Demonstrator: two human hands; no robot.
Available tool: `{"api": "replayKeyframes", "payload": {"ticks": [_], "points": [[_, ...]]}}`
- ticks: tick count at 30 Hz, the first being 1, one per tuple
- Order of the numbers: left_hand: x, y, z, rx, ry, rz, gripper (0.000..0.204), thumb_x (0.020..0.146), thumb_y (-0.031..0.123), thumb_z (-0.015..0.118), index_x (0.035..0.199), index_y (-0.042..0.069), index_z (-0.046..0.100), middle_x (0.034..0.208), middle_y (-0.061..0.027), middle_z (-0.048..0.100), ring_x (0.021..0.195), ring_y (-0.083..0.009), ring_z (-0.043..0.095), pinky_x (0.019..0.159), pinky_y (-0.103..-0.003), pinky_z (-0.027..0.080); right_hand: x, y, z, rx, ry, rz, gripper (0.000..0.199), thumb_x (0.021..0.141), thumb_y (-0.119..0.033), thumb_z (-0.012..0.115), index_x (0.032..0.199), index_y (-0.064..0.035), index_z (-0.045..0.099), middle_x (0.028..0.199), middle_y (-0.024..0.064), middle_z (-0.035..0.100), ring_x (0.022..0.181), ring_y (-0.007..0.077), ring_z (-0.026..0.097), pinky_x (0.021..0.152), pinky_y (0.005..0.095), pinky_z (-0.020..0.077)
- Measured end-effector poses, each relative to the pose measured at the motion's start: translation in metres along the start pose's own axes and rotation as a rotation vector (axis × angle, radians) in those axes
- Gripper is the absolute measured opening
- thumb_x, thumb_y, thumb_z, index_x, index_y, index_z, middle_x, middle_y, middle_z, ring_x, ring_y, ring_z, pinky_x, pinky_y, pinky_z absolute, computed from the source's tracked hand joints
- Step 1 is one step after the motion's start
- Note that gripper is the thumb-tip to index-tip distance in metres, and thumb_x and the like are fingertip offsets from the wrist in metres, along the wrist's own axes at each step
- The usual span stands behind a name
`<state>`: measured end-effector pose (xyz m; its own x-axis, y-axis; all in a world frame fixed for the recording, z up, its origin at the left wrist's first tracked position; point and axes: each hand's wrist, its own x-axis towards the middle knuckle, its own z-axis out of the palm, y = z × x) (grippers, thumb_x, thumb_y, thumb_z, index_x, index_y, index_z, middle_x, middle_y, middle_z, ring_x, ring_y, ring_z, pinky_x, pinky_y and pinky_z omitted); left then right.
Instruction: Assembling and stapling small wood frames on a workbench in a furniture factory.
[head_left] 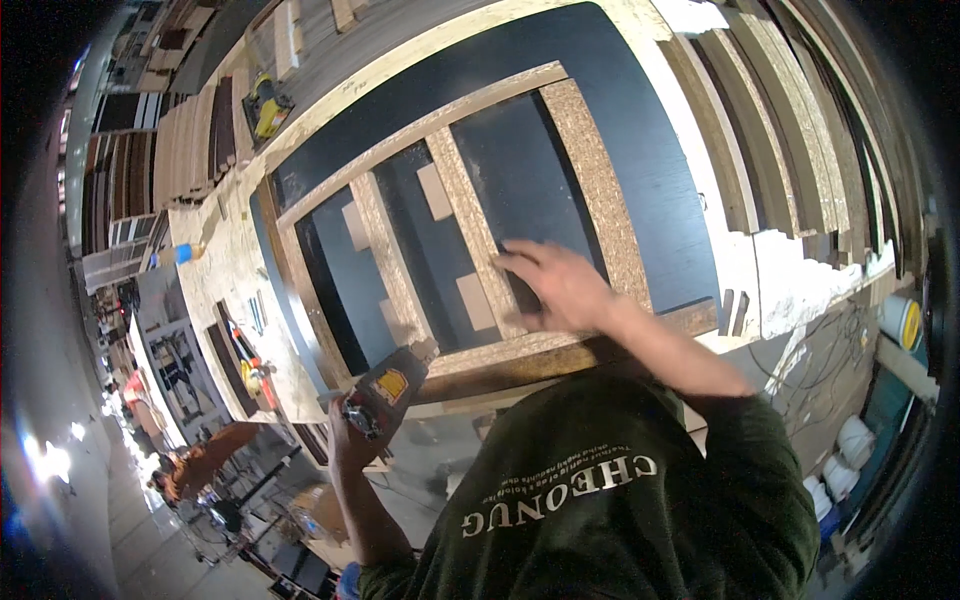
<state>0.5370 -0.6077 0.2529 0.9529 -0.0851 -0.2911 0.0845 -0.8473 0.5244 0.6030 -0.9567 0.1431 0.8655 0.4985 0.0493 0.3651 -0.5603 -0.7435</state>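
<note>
A frame of particleboard strips (600,190) lies on a black panel (650,150), with inner slats (465,185) running across it. My left hand (345,440) is closed round a dark nail gun (395,385) with a yellow label. The gun's nose is by the frame's near rail (500,357), at the end of a slat. Over the frame, my right hand (565,288) has its fingers stretched toward the middle slat, thumb apart. I cannot tell if it touches the slat. Small tan blocks (476,302) sit against the slats.
The panel rests on a pale worktable (215,270). Long board strips (780,130) are stacked at the right, more (190,150) at the left. A yellow-green power tool (268,108) stands at the far left edge. Red-handled hand tools (255,370) lie nearer. White buckets (855,440) stand at the lower right.
</note>
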Motion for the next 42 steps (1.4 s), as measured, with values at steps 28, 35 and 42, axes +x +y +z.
{"api": "replayKeyframes", "payload": {"ticks": [28, 35, 42], "points": [[0.031, 0.063, 0.045, 0.173, -0.476, -0.019, 0.066, 0.059, 0.029, 0.083, 0.114, 0.003, 0.059, 0.101, -0.0219, 0.06, 0.1, -0.0363, 0.056, 0.087, -0.042, 0.045, -0.053, 0.002, 0.033, -0.12, -0.136, -0.125, 0.063, 0.076, -0.039, 0.06, 0.131, -0.0091, 0.051, 0.149, 0.0089, 0.032, 0.136, 0.0308, 0.032, 0.113, 0.049, 0.0212], [0.039, 0.069, 0.056, 0.272, -0.403, 0.245, 0.052, 0.06, 0.025, 0.079, 0.104, 0.002, 0.065, 0.086, -0.0196, 0.067, 0.082, -0.0328, 0.067, 0.075, -0.038, 0.052, -0.053, 0.003, 0.032, -0.089, -0.099, -0.115, 0.062, 0.071, -0.035, 0.06, 0.127, -0.0084, 0.055, 0.145, 0.0093, 0.039, 0.134, 0.031, 0.036, 0.112, 0.0496, 0.0237], [0.04, 0.074, 0.06, 0.277, -0.478, 0.185, 0.056, 0.061, 0.029, 0.082, 0.106, 0.001, 0.064, 0.089, -0.0171, 0.069, 0.081, -0.0298, 0.067, 0.074, -0.037, 0.052, -0.054, 0.006, 0.034, -0.099, -0.106, -0.122, 0.062, 0.072, -0.036, 0.06, 0.127, -0.0081, 0.055, 0.145, 0.009, 0.039, 0.134, 0.0308, 0.036, 0.113, 0.0492, 0.0231]]}}
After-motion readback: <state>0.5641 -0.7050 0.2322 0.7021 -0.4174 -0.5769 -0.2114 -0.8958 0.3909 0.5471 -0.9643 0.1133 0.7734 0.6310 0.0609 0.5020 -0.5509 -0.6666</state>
